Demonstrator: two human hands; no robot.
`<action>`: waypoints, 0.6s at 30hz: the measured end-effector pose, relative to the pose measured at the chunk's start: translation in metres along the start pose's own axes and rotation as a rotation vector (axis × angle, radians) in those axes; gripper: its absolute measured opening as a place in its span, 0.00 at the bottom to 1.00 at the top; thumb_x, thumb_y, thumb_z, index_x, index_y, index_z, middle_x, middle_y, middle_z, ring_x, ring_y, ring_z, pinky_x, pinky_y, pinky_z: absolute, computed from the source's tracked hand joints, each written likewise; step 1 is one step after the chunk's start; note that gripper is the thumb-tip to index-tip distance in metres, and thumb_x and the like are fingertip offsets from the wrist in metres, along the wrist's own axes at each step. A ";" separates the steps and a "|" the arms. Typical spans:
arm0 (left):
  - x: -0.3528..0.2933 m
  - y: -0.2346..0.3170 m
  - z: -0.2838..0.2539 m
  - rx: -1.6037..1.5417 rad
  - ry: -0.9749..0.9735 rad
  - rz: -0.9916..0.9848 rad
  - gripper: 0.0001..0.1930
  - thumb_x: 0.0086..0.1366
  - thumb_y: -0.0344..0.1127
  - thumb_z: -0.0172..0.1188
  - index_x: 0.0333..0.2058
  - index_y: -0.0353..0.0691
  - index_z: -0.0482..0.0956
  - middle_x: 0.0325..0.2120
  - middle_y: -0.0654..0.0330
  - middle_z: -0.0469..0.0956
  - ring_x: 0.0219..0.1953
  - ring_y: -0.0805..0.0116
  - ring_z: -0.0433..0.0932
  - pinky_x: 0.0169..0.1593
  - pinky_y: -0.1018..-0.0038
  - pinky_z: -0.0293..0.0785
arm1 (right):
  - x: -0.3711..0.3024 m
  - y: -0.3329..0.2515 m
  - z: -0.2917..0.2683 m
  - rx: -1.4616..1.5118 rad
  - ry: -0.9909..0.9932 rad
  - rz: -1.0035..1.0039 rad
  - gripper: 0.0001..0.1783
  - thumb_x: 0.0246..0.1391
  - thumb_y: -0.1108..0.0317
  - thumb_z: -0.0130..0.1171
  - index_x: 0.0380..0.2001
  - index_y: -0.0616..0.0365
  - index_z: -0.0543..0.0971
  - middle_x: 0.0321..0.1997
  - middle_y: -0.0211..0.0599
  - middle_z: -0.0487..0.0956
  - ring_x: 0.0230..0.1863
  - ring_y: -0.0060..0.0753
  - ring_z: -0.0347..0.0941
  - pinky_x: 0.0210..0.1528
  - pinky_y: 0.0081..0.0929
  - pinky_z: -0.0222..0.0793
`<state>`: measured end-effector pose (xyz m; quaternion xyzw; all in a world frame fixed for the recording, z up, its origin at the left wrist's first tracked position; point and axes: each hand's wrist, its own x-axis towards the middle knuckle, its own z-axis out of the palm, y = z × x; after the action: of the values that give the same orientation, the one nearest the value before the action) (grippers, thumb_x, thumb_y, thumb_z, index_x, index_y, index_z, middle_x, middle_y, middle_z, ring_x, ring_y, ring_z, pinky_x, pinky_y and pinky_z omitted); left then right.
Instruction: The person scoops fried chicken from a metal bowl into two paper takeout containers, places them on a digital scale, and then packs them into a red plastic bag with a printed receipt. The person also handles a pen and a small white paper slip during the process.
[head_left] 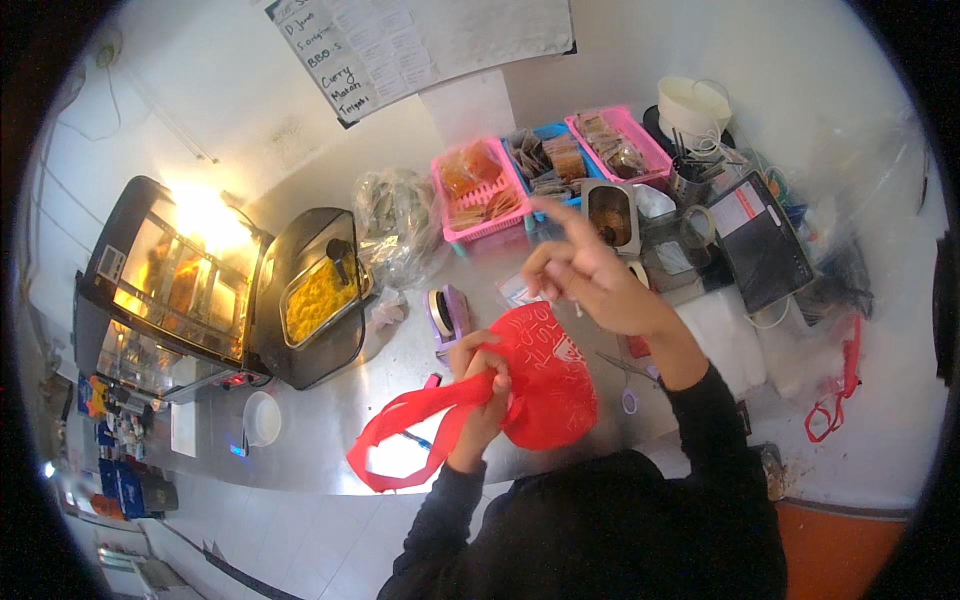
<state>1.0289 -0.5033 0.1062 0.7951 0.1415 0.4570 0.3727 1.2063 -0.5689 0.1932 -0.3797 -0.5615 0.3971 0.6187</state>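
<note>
Left-hand fingers [497,383] are pinched shut on the neck of a red plastic bag [545,385] held over the front edge of the steel counter [330,420], while the right hand [590,280] hangs above it half open, index finger pointing up, gripping nothing. Behind sit a tape dispenser [447,313], scissors [628,372] and pink sachet baskets [478,190] along the back edge. A lit food warmer [170,280] and fryer [315,295] fill the left end against a white wall.

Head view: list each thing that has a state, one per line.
Red plastic bag: bunched, handles hanging loose.
Left hand: gripping the bag's neck.
Right hand: raised, forefinger up, holding nothing visible.
Fryer: lid open, yellow food inside.
Warming cabinet: lit.
Tablet: screen dark.
</note>
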 end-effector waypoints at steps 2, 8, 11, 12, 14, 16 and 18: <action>0.007 0.013 -0.005 0.426 -0.023 0.127 0.09 0.46 0.40 0.57 0.21 0.41 0.71 0.26 0.58 0.63 0.29 0.66 0.62 0.34 0.74 0.59 | -0.012 0.013 -0.014 0.198 0.196 -0.051 0.18 0.51 0.66 0.41 0.45 0.59 0.59 0.31 0.37 0.68 0.30 0.25 0.62 0.40 0.20 0.58; 0.031 0.037 -0.038 0.048 -0.496 -0.239 0.09 0.36 0.25 0.59 0.21 0.38 0.72 0.25 0.61 0.64 0.28 0.68 0.68 0.30 0.78 0.64 | -0.027 0.022 -0.008 0.208 0.425 -0.190 0.15 0.49 0.63 0.45 0.35 0.65 0.67 0.32 0.34 0.67 0.31 0.21 0.61 0.35 0.17 0.55; 0.039 0.039 -0.052 -0.172 -0.670 -0.340 0.09 0.35 0.20 0.56 0.21 0.36 0.71 0.27 0.61 0.65 0.30 0.68 0.69 0.33 0.79 0.64 | -0.033 0.035 -0.014 0.102 0.480 -0.288 0.14 0.48 0.63 0.46 0.31 0.64 0.70 0.33 0.32 0.65 0.32 0.21 0.61 0.36 0.17 0.55; 0.038 0.037 -0.055 -0.213 -0.687 -0.327 0.09 0.35 0.19 0.55 0.21 0.36 0.71 0.28 0.61 0.65 0.30 0.68 0.69 0.34 0.79 0.65 | -0.035 0.039 -0.015 0.221 0.473 -0.261 0.13 0.48 0.63 0.46 0.31 0.64 0.70 0.33 0.31 0.64 0.32 0.21 0.60 0.36 0.17 0.55; 0.030 0.037 -0.058 -0.316 -0.680 -0.386 0.11 0.35 0.17 0.54 0.22 0.37 0.72 0.31 0.60 0.65 0.33 0.68 0.68 0.35 0.79 0.65 | -0.036 0.041 -0.011 0.307 0.470 -0.261 0.12 0.47 0.65 0.47 0.30 0.63 0.70 0.33 0.31 0.64 0.32 0.21 0.61 0.35 0.17 0.56; 0.026 0.041 -0.060 -0.218 -0.720 -0.344 0.11 0.36 0.17 0.54 0.23 0.37 0.72 0.33 0.60 0.64 0.35 0.68 0.68 0.36 0.79 0.65 | -0.035 0.043 -0.004 0.246 0.487 -0.311 0.10 0.47 0.67 0.48 0.29 0.64 0.71 0.32 0.32 0.64 0.31 0.22 0.61 0.34 0.18 0.58; 0.024 0.046 -0.064 -0.156 -0.735 -0.326 0.11 0.39 0.19 0.54 0.25 0.39 0.73 0.34 0.60 0.63 0.38 0.67 0.66 0.37 0.78 0.65 | -0.033 0.043 0.004 0.112 0.519 -0.328 0.07 0.46 0.72 0.48 0.29 0.64 0.70 0.32 0.33 0.64 0.30 0.22 0.62 0.30 0.18 0.60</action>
<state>0.9838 -0.4917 0.1742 0.8419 0.0879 0.0869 0.5254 1.1975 -0.5819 0.1412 -0.3381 -0.4158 0.2117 0.8173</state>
